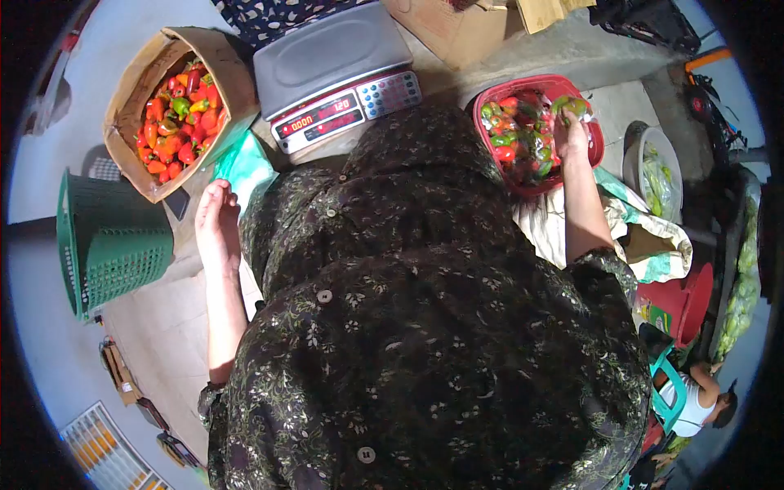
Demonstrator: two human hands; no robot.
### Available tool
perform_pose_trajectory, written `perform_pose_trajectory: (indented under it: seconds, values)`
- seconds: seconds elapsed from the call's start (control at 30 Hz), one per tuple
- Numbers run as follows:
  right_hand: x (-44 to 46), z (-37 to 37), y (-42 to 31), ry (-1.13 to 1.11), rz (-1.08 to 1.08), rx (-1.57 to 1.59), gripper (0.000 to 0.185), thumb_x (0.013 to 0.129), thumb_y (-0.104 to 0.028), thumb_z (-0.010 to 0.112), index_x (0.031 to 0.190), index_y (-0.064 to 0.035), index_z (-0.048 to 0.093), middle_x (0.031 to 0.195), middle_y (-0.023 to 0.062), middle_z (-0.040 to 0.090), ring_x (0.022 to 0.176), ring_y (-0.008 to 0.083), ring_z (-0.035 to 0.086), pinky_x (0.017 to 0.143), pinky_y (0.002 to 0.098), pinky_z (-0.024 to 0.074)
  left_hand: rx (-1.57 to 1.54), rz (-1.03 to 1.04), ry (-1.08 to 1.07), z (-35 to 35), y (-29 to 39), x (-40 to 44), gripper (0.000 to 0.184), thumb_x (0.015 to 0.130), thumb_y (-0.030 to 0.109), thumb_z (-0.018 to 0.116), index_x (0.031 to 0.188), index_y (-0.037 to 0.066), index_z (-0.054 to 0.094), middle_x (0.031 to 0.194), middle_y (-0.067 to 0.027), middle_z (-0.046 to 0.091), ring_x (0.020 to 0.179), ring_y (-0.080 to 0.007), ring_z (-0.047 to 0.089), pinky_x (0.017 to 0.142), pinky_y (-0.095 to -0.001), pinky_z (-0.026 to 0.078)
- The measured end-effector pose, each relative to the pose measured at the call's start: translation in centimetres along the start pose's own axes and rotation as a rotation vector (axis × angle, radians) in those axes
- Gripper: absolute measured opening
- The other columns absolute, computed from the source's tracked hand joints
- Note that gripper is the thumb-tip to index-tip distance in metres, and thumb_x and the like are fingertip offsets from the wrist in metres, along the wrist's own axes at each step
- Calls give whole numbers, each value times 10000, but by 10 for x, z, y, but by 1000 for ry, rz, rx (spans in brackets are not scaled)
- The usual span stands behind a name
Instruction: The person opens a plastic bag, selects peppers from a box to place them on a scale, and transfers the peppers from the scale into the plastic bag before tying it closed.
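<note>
My right hand [574, 137] reaches into a red plastic tub [603, 147] on the right, its fingers closed on a green pepper [570, 104]. Red and green peppers [508, 131] fill the tub around it. On the left, my left hand [216, 220] is raised with loosely bent fingers, and nothing shows in it. Its fingertips are close to a green and white plastic bag [249, 167]; whether they touch it I cannot tell. Just beyond that hand stands an open cardboard box [122, 122] holding red, orange and green peppers [184, 122].
A digital scale [335, 65] stands ahead, between box and tub. A green slatted basket [122, 245] is at far left. To the right are a white bucket [682, 175], a sack [661, 245] and a red container [690, 306]. Another person [694, 400] is at lower right.
</note>
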State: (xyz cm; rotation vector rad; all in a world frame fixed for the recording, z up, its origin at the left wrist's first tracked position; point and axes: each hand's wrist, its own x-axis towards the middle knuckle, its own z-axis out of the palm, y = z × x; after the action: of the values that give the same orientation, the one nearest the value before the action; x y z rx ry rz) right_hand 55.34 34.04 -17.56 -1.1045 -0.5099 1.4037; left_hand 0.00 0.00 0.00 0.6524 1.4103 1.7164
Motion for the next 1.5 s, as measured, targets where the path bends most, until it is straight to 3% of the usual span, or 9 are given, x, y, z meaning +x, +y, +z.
perform_pose_trajectory:
  seconds: [0.17, 0.23, 0.33, 0.43, 0.67, 0.93, 1.1, 1.3, 1.5]
  values:
    - [-100, 110, 35, 0, -256, -547, 421, 765, -70, 652, 1160, -29, 513, 992, 106, 604, 742, 193, 591, 655, 318, 488, 15, 12, 28, 3, 11, 10, 166, 917, 182, 560, 999, 45, 605, 862, 13, 537, 757, -89, 461, 717, -231, 365]
    - [-95, 114, 85, -384, -113, -1026, 318, 779, -150, 667, 1063, -20, 608, 1021, 126, 620, 915, 235, 595, 805, 340, 479, 47, 40, 25, 13, 6, 8, 156, 920, 177, 557, 984, 44, 609, 848, 19, 530, 752, -84, 451, 713, -228, 360]
    - [-162, 145, 98, -760, -931, -1400, 322, 796, -272, 629, 1087, -135, 644, 1171, 115, 584, 1109, 230, 535, 939, 409, 422, 127, 86, -6, 7, -4, 7, 153, 921, 183, 560, 959, 45, 613, 827, 25, 519, 743, -76, 436, 711, -220, 353]
    - [-182, 157, 99, -1126, -835, -1550, 330, 817, -354, 586, 1089, -177, 646, 1194, 57, 575, 1144, 224, 505, 978, 470, 374, 242, 104, 8, -2, -12, 3, 154, 922, 197, 563, 934, 52, 615, 826, 36, 518, 745, -61, 421, 722, -211, 347]
    - [-170, 168, 111, -1126, -733, -1596, 360, 826, -408, 568, 1115, -205, 635, 1219, 16, 561, 1179, 212, 472, 1014, 509, 304, 478, 126, 116, -36, -34, 11, 174, 927, 197, 545, 944, 46, 632, 862, 39, 546, 782, -61, 438, 742, -209, 361]
    - [-138, 187, 121, -1159, -849, -1394, 336, 782, -300, 642, 1029, -72, 651, 1061, 107, 637, 1009, 290, 590, 887, 400, 458, 559, 203, 198, -65, -40, 28, 156, 887, 91, 504, 911, 25, 644, 871, -10, 605, 762, -93, 513, 685, -236, 416]
    - [-138, 193, 122, -1134, -767, -1426, 320, 794, -287, 637, 1034, -75, 651, 1085, 106, 627, 1023, 292, 579, 908, 401, 439, 905, -82, 275, -87, -58, 37, 183, 849, 137, 525, 934, 67, 672, 808, -52, 643, 665, -130, 564, 660, -263, 447]
    - [-128, 186, 117, -1136, -815, -1480, 314, 794, -285, 636, 1034, -83, 654, 1090, 105, 626, 1044, 297, 565, 909, 414, 432, 1683, 362, 221, -65, -87, 31, 252, 742, 143, 647, 992, 160, 674, 1113, -79, 563, 1029, -274, 528, 826, -420, 430]
    - [-128, 189, 119, -1153, -759, -1443, 311, 792, -282, 637, 1023, -76, 656, 1085, 118, 623, 1042, 305, 564, 909, 415, 432, 1904, 132, 102, -80, -94, 49, 181, 739, 240, 660, 915, 221, 698, 1073, -19, 561, 1053, -254, 483, 826, -451, 375]
